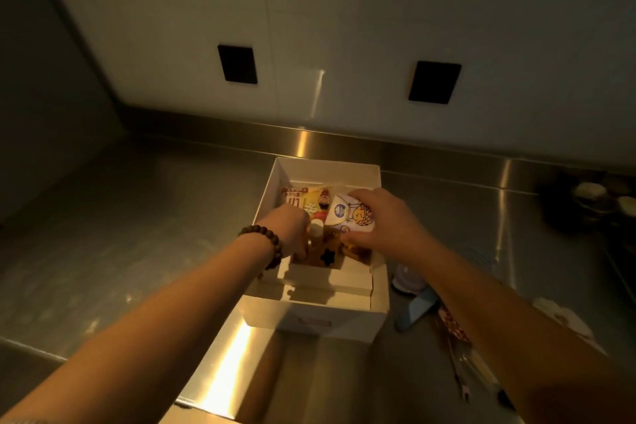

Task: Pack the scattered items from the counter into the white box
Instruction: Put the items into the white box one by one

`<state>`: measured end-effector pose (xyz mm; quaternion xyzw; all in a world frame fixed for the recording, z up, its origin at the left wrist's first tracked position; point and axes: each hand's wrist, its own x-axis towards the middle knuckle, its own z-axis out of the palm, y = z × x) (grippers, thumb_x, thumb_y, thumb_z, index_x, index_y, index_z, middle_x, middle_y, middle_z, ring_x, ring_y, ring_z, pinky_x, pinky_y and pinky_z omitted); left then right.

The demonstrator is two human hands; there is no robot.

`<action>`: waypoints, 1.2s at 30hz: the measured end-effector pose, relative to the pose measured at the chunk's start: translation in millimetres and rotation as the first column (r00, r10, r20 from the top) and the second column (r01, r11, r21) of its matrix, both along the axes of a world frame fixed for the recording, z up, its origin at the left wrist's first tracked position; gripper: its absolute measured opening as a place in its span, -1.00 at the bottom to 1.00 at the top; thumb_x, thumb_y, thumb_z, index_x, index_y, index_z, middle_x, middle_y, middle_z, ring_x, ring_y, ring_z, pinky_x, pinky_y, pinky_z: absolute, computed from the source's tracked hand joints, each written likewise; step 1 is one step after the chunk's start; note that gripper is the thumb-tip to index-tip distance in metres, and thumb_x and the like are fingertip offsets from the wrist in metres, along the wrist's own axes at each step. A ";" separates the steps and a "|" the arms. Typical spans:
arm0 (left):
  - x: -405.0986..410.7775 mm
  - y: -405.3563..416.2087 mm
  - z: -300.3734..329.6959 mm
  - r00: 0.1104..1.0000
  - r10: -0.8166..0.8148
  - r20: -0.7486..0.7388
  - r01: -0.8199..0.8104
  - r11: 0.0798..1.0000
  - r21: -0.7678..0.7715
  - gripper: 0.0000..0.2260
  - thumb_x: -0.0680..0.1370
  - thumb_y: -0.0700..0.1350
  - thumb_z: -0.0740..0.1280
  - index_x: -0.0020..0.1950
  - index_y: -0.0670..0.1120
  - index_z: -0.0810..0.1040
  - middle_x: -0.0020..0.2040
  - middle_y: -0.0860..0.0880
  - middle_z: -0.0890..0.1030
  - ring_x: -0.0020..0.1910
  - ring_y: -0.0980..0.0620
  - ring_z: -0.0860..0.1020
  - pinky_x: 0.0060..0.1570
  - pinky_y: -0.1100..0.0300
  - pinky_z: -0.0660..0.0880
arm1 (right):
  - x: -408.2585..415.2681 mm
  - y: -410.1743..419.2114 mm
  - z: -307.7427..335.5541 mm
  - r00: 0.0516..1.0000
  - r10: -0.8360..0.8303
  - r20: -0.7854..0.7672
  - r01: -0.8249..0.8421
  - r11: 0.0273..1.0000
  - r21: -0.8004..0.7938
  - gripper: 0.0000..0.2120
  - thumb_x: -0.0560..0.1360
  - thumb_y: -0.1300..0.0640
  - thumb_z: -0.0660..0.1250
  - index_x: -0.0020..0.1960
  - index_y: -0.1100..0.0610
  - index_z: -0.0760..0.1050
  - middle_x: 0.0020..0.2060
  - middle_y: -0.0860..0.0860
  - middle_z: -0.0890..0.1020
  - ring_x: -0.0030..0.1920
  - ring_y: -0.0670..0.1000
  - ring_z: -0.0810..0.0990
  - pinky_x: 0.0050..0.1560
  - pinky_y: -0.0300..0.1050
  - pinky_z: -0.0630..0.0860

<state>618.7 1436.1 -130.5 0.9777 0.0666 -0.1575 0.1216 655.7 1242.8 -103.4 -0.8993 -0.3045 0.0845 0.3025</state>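
the white box [275, 182] sat on the steel counter [137, 217], its far wall just short of the backsplash, with open steel to its left. the right hand [382, 220] gripped a white packet [351, 217] over the box's right side, fingers curled around its edges. the left hand [292, 227], beads at the wrist, reached among the snacks inside; whether its fingers pinched anything could not be told. a blue item [416, 310] lay near the box's right wall.

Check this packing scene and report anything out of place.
The white box looks orderly, with both hands inside. Several items remain on the counter at its right, not yet packed. No spill or damage shows.
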 end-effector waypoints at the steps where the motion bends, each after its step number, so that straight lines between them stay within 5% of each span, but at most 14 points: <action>1: 0.8 -0.2 -3.7 1.000 0.005 -0.019 -0.005 1.000 0.012 -0.73 0.46 -0.10 0.40 0.13 -0.09 0.52 0.07 -0.06 0.55 0.02 -0.02 0.53 0.07 0.10 0.53 | 0.8 2.3 -1.1 1.000 0.011 0.000 -0.011 1.000 -0.017 -0.31 0.34 -0.02 0.50 0.39 -0.01 0.30 0.22 0.02 0.43 0.17 0.00 0.42 0.13 -0.13 0.44; 10: -2.7 7.4 -13.3 0.999 0.035 0.010 -0.035 0.998 -0.057 -0.64 0.43 -0.09 0.42 0.20 -0.07 0.47 0.14 -0.07 0.53 0.07 -0.05 0.53 0.09 0.07 0.52 | 11.4 15.9 -13.0 0.996 0.091 0.017 -0.087 0.978 -0.192 -0.55 0.54 0.06 0.27 0.41 -0.10 0.31 0.18 0.02 0.42 0.13 0.00 0.43 0.03 -0.22 0.39; 13: -6.6 19.0 -2.5 0.980 0.039 0.197 -0.019 0.995 -0.102 -0.64 0.45 -0.02 0.39 0.22 -0.02 0.44 0.15 -0.04 0.53 0.08 -0.01 0.51 0.08 0.11 0.51 | 14.6 24.5 -16.6 0.984 0.176 0.029 -0.157 0.934 -0.321 -0.62 0.55 0.06 0.24 0.36 -0.07 0.39 0.14 0.04 0.50 0.09 0.02 0.48 -0.06 -0.22 0.36; 17: -18.0 44.9 -1.8 0.859 0.046 0.510 -0.007 0.997 -0.077 -0.50 0.44 0.04 0.37 0.35 -0.02 0.35 0.33 -0.04 0.41 0.28 -0.03 0.36 0.25 0.06 0.34 | 10.5 45.2 -36.7 0.992 0.059 -0.113 -0.098 0.923 -0.373 -0.63 0.51 0.15 0.30 0.31 0.03 0.43 0.05 0.05 0.56 -0.01 0.02 0.56 -0.09 -0.19 0.48; 20: -29.6 58.1 -17.0 0.915 0.079 0.396 -0.035 0.993 -0.115 -0.27 0.43 0.02 0.39 0.49 -0.01 0.07 0.48 -0.05 0.17 0.42 -0.03 0.18 0.32 0.11 0.17 | 12.7 62.5 -57.4 0.985 -0.100 -0.139 0.017 0.865 -0.501 -0.65 0.49 0.23 0.31 0.26 0.14 0.43 -0.13 0.05 0.51 -0.09 0.03 0.55 -0.09 -0.14 0.51; 22: -35.4 58.8 -27.8 0.949 0.145 0.282 -0.069 0.963 -0.261 -0.17 0.43 0.00 0.39 0.50 0.06 -0.11 0.50 -0.01 0.10 0.39 -0.01 0.25 0.21 0.19 0.27 | 12.1 66.4 -63.6 0.965 -0.230 -0.122 0.127 0.824 -0.552 -0.73 0.48 0.20 0.34 0.17 0.18 0.47 -0.13 0.06 0.53 -0.03 0.07 0.58 0.03 -0.07 0.55; 25: -37.3 57.1 -36.2 0.942 0.211 0.261 -0.095 0.914 -0.394 -0.10 0.42 0.03 0.39 0.48 0.12 -0.24 0.52 0.02 0.03 0.36 -0.01 0.31 0.14 0.19 0.37 | 10.5 63.5 -70.5 0.980 -0.198 0.028 0.184 0.841 -0.509 -0.73 0.45 0.12 0.39 0.12 0.13 0.47 -0.05 0.06 0.58 -0.06 0.06 0.58 0.02 -0.04 0.56; 31: -34.3 52.8 -41.0 0.917 0.296 0.267 -0.122 0.847 -0.517 -0.06 0.39 0.03 0.42 0.49 0.11 -0.24 0.49 0.01 0.14 0.32 0.00 0.36 -0.02 0.26 0.37 | 0.2 61.6 -69.4 0.992 -0.101 -0.077 0.071 0.945 -0.319 -0.68 0.44 -0.10 0.38 0.14 0.00 0.51 -0.06 -0.03 0.61 -0.05 -0.03 0.57 0.03 -0.07 0.55; 36: -34.4 53.0 -42.7 0.907 0.304 0.291 -0.116 0.845 -0.522 -0.09 0.40 0.01 0.41 0.48 0.14 -0.21 0.46 0.03 0.20 0.20 0.13 0.38 -0.20 0.47 0.34 | 5.3 70.3 -77.1 0.986 -0.158 0.050 0.163 0.881 -0.445 -0.66 0.45 -0.12 0.35 0.16 -0.01 0.50 -0.09 -0.01 0.59 -0.09 0.01 0.57 0.00 -0.04 0.57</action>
